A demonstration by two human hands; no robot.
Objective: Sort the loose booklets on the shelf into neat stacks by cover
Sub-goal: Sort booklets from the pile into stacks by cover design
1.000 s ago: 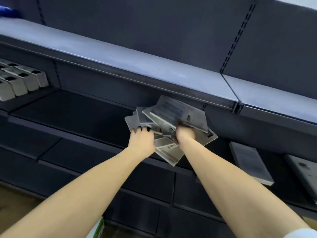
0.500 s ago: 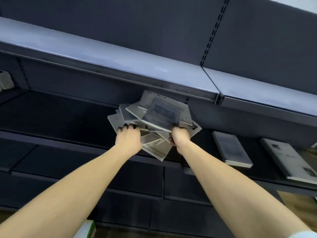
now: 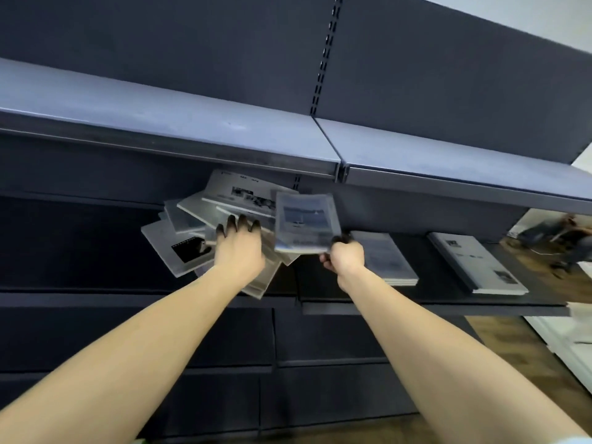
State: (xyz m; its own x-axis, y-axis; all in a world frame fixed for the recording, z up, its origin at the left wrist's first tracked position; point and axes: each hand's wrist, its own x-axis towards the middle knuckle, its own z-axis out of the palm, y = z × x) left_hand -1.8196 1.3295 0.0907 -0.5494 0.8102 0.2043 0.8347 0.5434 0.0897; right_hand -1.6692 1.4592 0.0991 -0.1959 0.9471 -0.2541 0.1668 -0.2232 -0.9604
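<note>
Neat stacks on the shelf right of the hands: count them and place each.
2: one stack just beside the right hand, another stack farther right. More may lie beyond view.

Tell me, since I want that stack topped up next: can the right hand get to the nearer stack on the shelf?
Probably yes. The right hand, gripping a booklet, is just left of the nearer stack, with nothing between them on the shelf.

A shop, by its dark slotted gondola shelving (image 3: 166, 123) with booklet stacks (image 3: 384, 257) and wood-look floor (image 3: 512, 354).
</note>
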